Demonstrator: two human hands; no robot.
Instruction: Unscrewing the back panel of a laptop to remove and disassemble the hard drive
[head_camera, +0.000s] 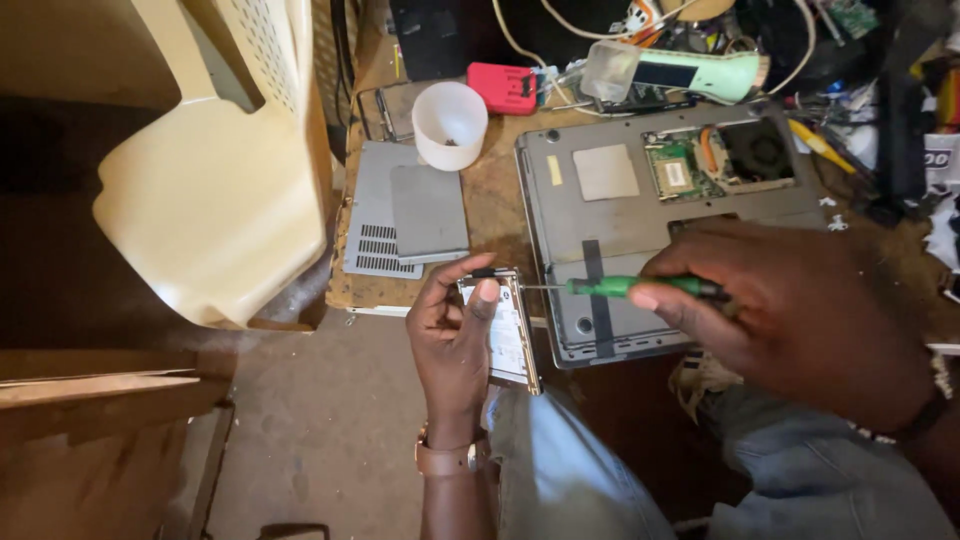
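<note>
My left hand (452, 335) grips a small silver hard drive (508, 335) in its metal bracket, held on edge just off the table's front edge. My right hand (790, 310) holds a green-handled screwdriver (630, 287), its thin shaft pointing left with the tip at the drive's upper side. Behind both hands a grey laptop (640, 205) lies upside down on the wooden table (495, 210), with one bay uncovered so that a fan and circuit board show.
Two grey cover panels (405, 210) lie left of the laptop, with a white plastic cup (450, 122) behind them. A red box (505, 88), a pale green torch (690, 72) and tangled cables crowd the back. A cream plastic chair (225, 170) stands at left.
</note>
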